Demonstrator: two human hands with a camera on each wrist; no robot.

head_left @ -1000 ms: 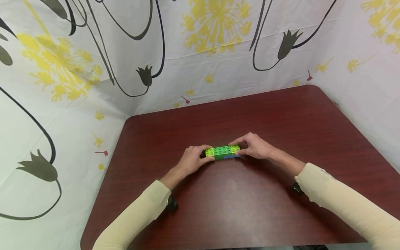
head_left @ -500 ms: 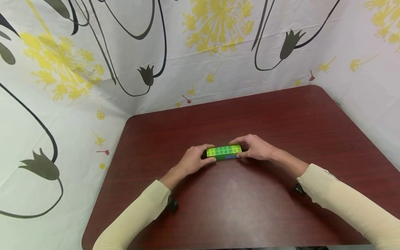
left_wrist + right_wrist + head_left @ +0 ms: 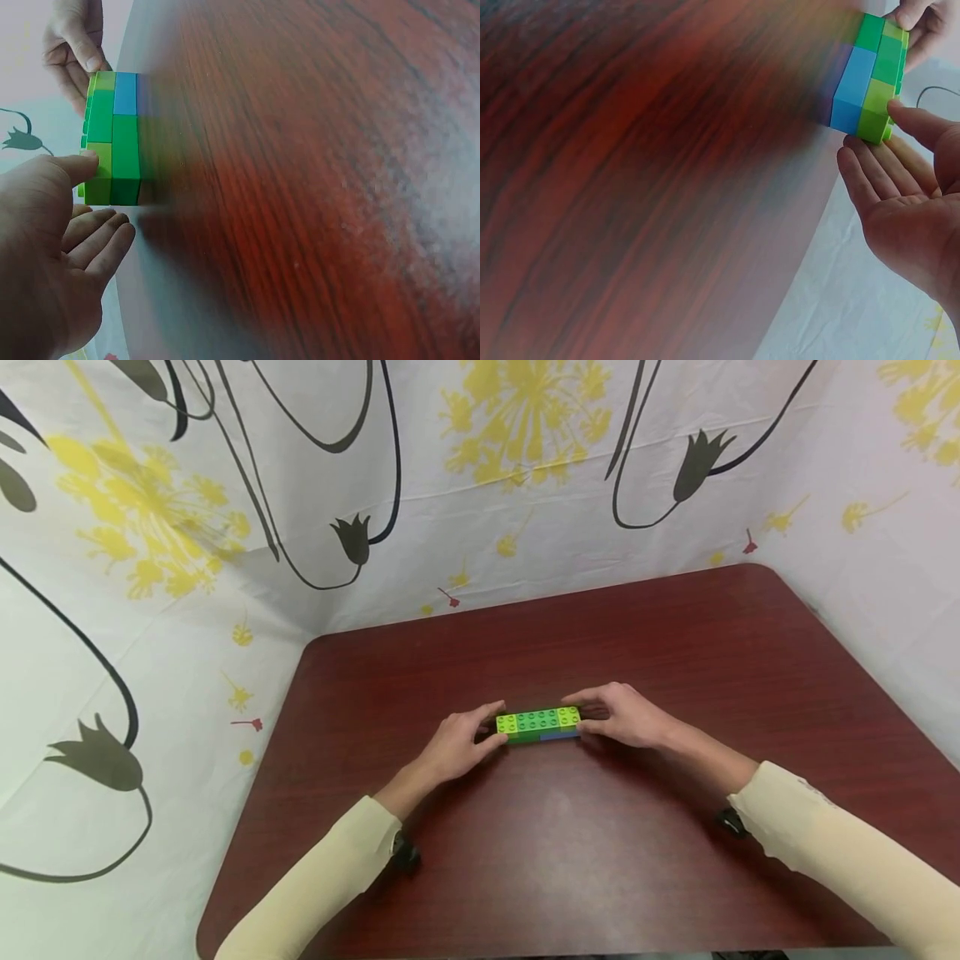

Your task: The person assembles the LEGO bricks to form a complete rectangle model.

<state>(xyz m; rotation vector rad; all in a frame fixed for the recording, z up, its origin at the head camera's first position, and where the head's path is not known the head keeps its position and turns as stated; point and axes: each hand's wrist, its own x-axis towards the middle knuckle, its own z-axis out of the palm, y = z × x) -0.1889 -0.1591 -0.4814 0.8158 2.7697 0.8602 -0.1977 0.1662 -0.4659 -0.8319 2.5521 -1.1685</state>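
A two-layer stack of toy building bricks point(image 3: 537, 720) lies lengthwise on the table, between both hands. Its studded top row runs lime, green, lime; underneath are a green brick point(image 3: 126, 161) and a blue brick point(image 3: 853, 82). At the left end, my left hand point(image 3: 453, 747) has its thumb and fingers spread around the corner. In the left wrist view that thumb overlaps the lime brick, while the other fingers extend straight, apart from the stack. My right hand point(image 3: 630, 718) is likewise spread at the right end, its thumb close to the lime brick point(image 3: 876, 112); whether it touches is unclear.
The dark red wood-grain table point(image 3: 540, 852) has rounded far corners. Behind it and on both sides hangs a white cloth point(image 3: 420, 527) with flower prints. A small black device point(image 3: 407, 855) sits under the left wrist, another black device point(image 3: 731, 823) under the right.
Both hands held the brick stack by its ends; now their fingers have loosened and spread. The right hand has drawn slightly rightward, the left slightly leftward. The stack stays in place.
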